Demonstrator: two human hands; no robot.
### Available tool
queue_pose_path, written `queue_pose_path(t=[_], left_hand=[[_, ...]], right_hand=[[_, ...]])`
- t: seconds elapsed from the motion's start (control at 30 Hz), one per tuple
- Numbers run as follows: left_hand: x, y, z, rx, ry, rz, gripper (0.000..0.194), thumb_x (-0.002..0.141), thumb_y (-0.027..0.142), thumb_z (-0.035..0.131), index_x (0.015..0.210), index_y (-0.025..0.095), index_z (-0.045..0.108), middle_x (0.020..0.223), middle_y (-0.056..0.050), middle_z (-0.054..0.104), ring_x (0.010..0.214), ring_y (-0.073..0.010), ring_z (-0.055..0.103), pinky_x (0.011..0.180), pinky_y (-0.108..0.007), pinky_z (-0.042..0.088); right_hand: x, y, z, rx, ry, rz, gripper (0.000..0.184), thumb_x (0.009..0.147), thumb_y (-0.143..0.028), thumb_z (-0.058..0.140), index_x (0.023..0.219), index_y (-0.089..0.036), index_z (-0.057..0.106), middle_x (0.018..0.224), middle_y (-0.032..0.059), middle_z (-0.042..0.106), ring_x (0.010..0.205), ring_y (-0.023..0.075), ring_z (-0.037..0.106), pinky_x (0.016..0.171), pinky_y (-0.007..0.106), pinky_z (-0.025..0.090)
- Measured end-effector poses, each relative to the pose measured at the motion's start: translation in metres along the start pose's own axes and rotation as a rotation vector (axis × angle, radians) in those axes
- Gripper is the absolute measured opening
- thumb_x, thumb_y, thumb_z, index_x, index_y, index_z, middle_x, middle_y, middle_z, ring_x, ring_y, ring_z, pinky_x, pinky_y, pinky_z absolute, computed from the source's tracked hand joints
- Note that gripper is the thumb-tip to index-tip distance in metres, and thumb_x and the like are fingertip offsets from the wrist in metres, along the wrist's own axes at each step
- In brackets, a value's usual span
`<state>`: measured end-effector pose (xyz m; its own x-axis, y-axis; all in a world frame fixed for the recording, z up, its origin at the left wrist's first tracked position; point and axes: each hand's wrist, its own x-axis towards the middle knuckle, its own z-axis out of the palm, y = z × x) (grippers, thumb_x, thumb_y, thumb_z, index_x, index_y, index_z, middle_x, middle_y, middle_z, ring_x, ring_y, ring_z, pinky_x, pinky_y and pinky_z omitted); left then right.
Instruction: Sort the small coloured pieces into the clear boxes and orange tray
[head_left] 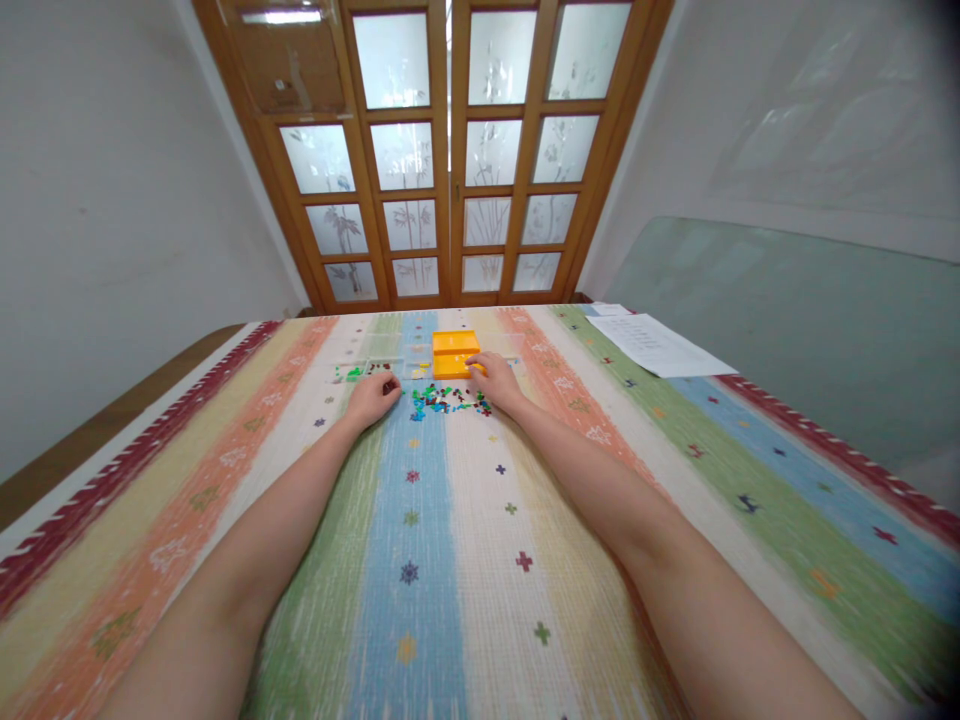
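Observation:
My left hand (373,399) is closed, fingertips pressed together, beside a clear compartment box (365,366). Whether a small piece sits in that pinch is too small to tell. Green bits (349,372) and dark brown bits lie in separate parts of the clear box. My right hand (495,382) reaches over the right edge of an open yellow box (455,342), its fingers bent together. Anything in those fingers is hidden. Between both hands and nearer to me, a loose pile of small blue, green and dark red pieces (448,401) is spread on the cloth.
A few yellow pieces (421,370) lie in a clear compartment left of the yellow box. Printed paper sheets (660,342) rest at the right. A striped cloth (420,620) covers the table. Beyond stand wooden doors with glass panes (409,158); a glass panel (787,320) leans at right.

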<state>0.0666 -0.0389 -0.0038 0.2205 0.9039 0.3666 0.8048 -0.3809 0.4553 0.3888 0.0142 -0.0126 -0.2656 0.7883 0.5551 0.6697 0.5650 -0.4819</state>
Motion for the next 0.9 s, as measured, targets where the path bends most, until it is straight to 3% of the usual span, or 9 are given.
queue_pose_path(t=[0.3, 0.6, 0.73, 0.9], left_hand=[[0.008, -0.028, -0.003, -0.257, 0.285, -0.270, 0.016, 0.085, 0.032, 0.063, 0.091, 0.020, 0.071, 0.086, -0.003, 0.073, 0.079, -0.0195, 0.064, 0.074, -0.030, 0.050], [0.012, -0.072, -0.012, -0.508, 0.595, -0.523, 0.022, 0.082, 0.034, 0.063, 0.095, 0.017, 0.069, 0.083, -0.002, 0.067, 0.064, -0.0131, 0.055, 0.060, -0.023, 0.044], [0.012, -0.076, -0.014, -0.614, 0.643, -0.563, 0.030, 0.081, 0.034, 0.063, 0.102, 0.014, 0.071, 0.089, -0.003, 0.069, 0.059, -0.0097, 0.052, 0.055, -0.021, 0.041], [0.011, -0.073, -0.013, -0.637, 0.614, -0.557, 0.044, 0.080, 0.031, 0.062, 0.120, 0.015, 0.070, 0.094, -0.005, 0.071, 0.054, -0.0088, 0.050, 0.053, -0.021, 0.040]], right_hand=[[-0.001, -0.005, -0.001, 0.002, -0.001, 0.004, 0.025, 0.092, -0.016, 0.056, 0.103, -0.021, 0.077, 0.113, 0.0092, 0.076, 0.110, 0.0262, 0.066, 0.104, 0.043, 0.049], [-0.002, -0.004, 0.000, -0.006, -0.022, -0.028, 0.024, 0.093, -0.017, 0.056, 0.103, -0.021, 0.077, 0.112, 0.0092, 0.076, 0.109, 0.0262, 0.066, 0.103, 0.042, 0.049], [-0.002, -0.006, 0.000, -0.013, -0.049, -0.063, 0.022, 0.095, -0.017, 0.057, 0.103, -0.022, 0.077, 0.112, 0.0085, 0.076, 0.110, 0.0251, 0.065, 0.104, 0.042, 0.048], [-0.001, -0.020, -0.003, -0.045, -0.118, -0.120, 0.020, 0.097, -0.018, 0.059, 0.104, -0.021, 0.078, 0.112, 0.0097, 0.075, 0.110, 0.0252, 0.065, 0.101, 0.039, 0.047]])
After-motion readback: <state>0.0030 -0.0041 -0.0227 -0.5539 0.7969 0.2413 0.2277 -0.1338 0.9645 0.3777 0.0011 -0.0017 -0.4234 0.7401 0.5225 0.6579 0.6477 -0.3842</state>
